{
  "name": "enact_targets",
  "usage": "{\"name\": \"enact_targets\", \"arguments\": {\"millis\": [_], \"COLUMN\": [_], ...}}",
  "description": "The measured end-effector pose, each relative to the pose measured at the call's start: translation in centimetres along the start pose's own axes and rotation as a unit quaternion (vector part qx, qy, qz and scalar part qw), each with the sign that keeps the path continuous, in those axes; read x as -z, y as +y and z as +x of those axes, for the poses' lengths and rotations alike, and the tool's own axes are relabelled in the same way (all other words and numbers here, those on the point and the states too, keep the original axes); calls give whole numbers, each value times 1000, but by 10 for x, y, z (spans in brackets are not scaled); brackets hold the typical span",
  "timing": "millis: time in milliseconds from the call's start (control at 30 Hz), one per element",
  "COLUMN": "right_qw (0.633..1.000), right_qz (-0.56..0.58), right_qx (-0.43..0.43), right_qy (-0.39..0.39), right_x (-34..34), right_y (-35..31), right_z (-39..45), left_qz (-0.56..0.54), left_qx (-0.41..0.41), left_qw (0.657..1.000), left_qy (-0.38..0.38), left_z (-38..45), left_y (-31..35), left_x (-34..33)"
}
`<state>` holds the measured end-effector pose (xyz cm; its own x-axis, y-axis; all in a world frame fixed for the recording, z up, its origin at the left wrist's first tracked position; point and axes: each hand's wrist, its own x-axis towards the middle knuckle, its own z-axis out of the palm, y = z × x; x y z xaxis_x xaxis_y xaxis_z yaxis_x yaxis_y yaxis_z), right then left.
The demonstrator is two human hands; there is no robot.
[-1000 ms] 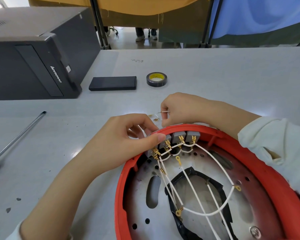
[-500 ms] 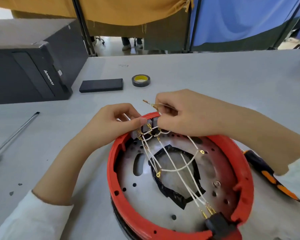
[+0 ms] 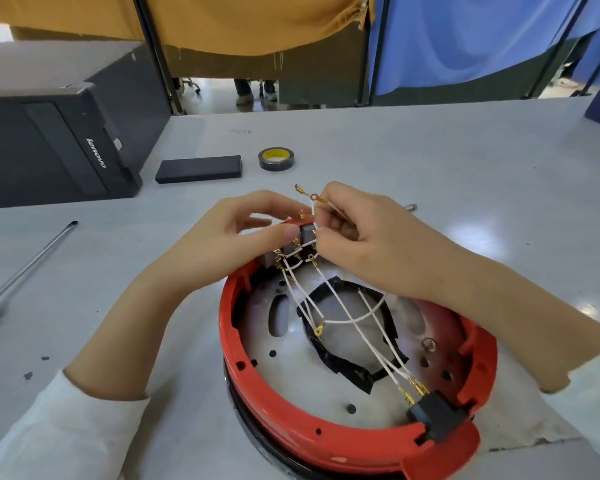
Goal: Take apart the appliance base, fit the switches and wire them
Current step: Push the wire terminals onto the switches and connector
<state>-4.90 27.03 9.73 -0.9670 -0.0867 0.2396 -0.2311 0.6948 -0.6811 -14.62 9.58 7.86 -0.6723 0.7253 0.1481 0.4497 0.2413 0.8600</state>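
Centrally, the red appliance base [image 3: 343, 441] is lying open side up on the grey table [image 3: 430, 161], its rim reaching down towards the frame's 6 o'clock edge. Open table surface is showing around it at 9 o'clock, 12 o'clock and 3 o'clock.

At the base's 12 o'clock rim, the grey switches [image 3: 307, 233] are sitting in a row, with gold terminals beneath them. White wires [image 3: 347, 320] are running from those terminals across the metal plate [image 3: 257, 341] to a black connector block [image 3: 437, 415] at 5 o'clock on the rim. Black tape [image 3: 347, 363] is ringing the plate's centre opening.

The left hand [image 3: 236, 237] is curling over the rim from 10 o'clock, its thumb pressing against the side of a switch. The right hand [image 3: 371, 240] is reaching in from 2 o'clock, its fingers narrowly closed and pinching a loose white wire end [image 3: 314, 196] that is carrying gold ring terminals above the switches.

A roll of black tape with a yellow core [image 3: 276, 160] and a flat black box [image 3: 199, 169] are lying at 12 o'clock, well apart from the base. A black computer case [image 3: 49, 147] is standing at 10 o'clock. A screwdriver [image 3: 25, 271] is lying at 9 o'clock. Yellow and blue curtains [image 3: 465, 39] are hanging beyond the table's far edge.
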Motion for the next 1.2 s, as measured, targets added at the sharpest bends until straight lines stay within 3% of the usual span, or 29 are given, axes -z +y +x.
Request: {"name": "enact_targets", "arguments": {"millis": [67, 433, 567, 700, 833, 1033, 1200], "right_qw": [1000, 997, 992, 986, 972, 969, 952], "right_qz": [23, 67, 67, -23, -159, -175, -189], "right_qx": [4, -33, -102, -164, -162, -176, -239], "right_qy": [3, -4, 42, -31, -58, -17, -30], "right_x": [-4, -6, 13, 30, 30, 39, 38], "right_y": [1, 1, 3, 1, -1, -2, -1], "right_z": [2, 8, 11, 1, -12, -23, -31], "left_qz": [-13, -46, -60, -22, 5, 18, 38], "left_qx": [-10, 15, 39, 26, 6, 5, 6], "left_qw": [1000, 995, 988, 990, 993, 994, 994], "left_qy": [-16, 86, 134, 139, 121, 110, 107], "left_z": [-2, 1, 3, 4, 1, 2, 3], "left_y": [4, 8, 9, 7, 6, 6, 3], "left_x": [-3, -18, -20, -20, -22, -20, -20]}}
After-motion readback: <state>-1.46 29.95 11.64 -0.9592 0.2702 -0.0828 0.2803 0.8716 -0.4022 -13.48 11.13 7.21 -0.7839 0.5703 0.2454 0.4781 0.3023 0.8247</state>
